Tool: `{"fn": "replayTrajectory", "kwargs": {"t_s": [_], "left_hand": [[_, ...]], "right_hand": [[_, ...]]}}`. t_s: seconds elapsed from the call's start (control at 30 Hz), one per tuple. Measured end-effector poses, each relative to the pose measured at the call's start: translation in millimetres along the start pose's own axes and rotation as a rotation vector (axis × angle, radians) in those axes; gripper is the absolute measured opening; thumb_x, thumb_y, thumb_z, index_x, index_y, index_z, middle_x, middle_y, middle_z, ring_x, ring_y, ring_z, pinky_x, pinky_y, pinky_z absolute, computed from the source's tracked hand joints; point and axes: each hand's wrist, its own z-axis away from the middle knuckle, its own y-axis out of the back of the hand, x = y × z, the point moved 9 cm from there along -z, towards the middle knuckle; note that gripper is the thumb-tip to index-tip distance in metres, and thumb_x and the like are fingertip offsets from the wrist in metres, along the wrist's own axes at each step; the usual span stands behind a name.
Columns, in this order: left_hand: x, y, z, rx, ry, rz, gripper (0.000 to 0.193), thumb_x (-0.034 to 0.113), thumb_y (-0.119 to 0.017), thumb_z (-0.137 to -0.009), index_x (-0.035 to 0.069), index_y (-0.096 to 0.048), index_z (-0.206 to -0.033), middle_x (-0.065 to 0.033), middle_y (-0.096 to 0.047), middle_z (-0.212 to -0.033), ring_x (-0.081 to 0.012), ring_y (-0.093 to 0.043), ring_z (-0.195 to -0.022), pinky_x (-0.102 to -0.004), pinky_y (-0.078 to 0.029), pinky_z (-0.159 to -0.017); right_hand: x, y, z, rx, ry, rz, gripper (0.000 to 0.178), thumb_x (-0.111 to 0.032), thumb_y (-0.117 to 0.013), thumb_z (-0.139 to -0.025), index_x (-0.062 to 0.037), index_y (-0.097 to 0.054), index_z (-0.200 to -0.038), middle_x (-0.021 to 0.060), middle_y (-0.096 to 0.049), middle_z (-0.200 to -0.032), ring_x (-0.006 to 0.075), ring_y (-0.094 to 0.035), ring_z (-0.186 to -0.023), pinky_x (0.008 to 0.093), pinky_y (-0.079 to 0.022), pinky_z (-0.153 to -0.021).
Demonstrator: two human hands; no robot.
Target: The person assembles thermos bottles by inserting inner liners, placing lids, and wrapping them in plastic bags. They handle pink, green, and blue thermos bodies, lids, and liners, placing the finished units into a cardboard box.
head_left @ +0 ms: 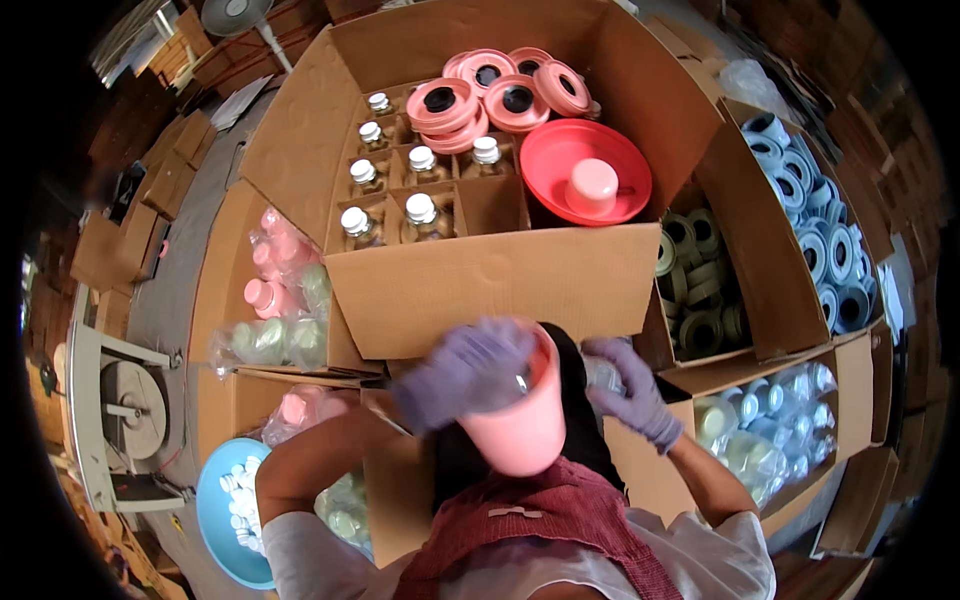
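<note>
My left hand [465,370], in a purple glove and blurred by motion, is at the mouth of a tilted pink cup-shaped container [520,432]. Its fingers curl round a clear, shiny object [503,392], perhaps glass, partly hidden by the hand. The container is in front of my lap, above the red apron [530,525]. My right hand [637,395], gloved too, closes round another clear object [602,374] just right of the container; its kind is unclear. Ahead, a divided cardboard box [490,290] holds several white-capped glass bottles [421,209], pink ring-shaped lids [516,98] and a red basin [540,160].
A small pink cup [593,186] sits in the red basin. Open boxes at right hold dark green rings [700,330], blue rings [812,250] and bagged blue parts [775,440]. Bagged pink parts [270,298] are at left, above a blue basin [212,500] of white caps [242,500].
</note>
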Motion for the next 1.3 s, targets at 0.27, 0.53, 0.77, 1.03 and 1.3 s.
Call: {"fn": "replayTrajectory", "kwargs": {"t_s": [0.27, 0.53, 0.77, 1.03, 1.3], "left_hand": [[37.9, -71.8, 11.1, -0.001, -0.348, 0.014, 0.06, 0.034, -0.058, -0.084, -0.004, -0.05, -0.129, -0.0243, -0.063, -0.104, -0.0384, -0.062, -0.09, -0.0475, -0.048, -0.073], [15.4, -76.8, 10.7, -0.08, -0.534, 0.22, 0.055, 0.034, -0.061, -0.082, -0.001, -0.055, -0.124, -0.0205, -0.063, -0.106, -0.0355, -0.061, -0.094, -0.0447, -0.048, -0.076], [-0.4, -80.1, 17.1, -0.124, -0.636, 0.317, 0.051, 0.035, -0.063, -0.08, 0.001, -0.058, -0.119, -0.0172, -0.063, -0.108, -0.033, -0.061, -0.097, -0.0423, -0.049, -0.079], [-3.3, -70.5, 18.9, -0.127, -0.632, 0.332, 0.047, 0.035, -0.066, -0.079, 0.004, -0.063, -0.114, -0.0134, -0.063, -0.11, -0.0301, -0.06, -0.1, -0.0395, -0.049, -0.082], [-3.2, -26.7, 23.2, 0.008, -0.521, 0.339, 0.048, 0.033, -0.064, -0.084, 0.004, -0.06, -0.123, -0.0138, -0.061, -0.113, -0.0293, -0.059, -0.105, -0.0396, -0.049, -0.091]], "right_hand": [[-32.4, -94.4, -90.6, -0.962, 0.344, 0.018, 0.093, -0.038, -0.078, -0.08, -0.0037, -0.03, -0.151, 0.0184, -0.039, -0.15, 0.0324, -0.04, -0.138, 0.045, -0.035, -0.112], [-55.5, -150.9, -101.6, -1.315, 0.699, 0.227, 0.105, -0.041, -0.082, -0.069, -0.0048, -0.027, -0.152, 0.0248, -0.037, -0.144, 0.0408, -0.035, -0.137, 0.0558, -0.041, -0.105], [-12.8, -177.9, -69.3, -1.126, 0.282, 0.27, 0.113, -0.043, -0.085, -0.061, -0.0009, -0.029, -0.149, 0.0295, -0.041, -0.133, 0.0486, -0.042, -0.125, 0.0614, -0.046, -0.095], [-9.0, -185.0, -113.7, -1.182, 0.245, 0.094, 0.081, -0.038, -0.07, -0.081, 0.0023, -0.038, -0.144, 0.0245, -0.057, -0.114, 0.0366, -0.058, -0.108, 0.0467, -0.05, -0.093], [-50.3, -64.4, -493.2, 0.091, 0.845, 0.869, 0.035, -0.015, -0.064, -0.077, -0.012, -0.063, -0.112, 0.0206, -0.06, -0.115, 0.0415, -0.061, -0.103, 0.0492, -0.052, -0.084]]}}
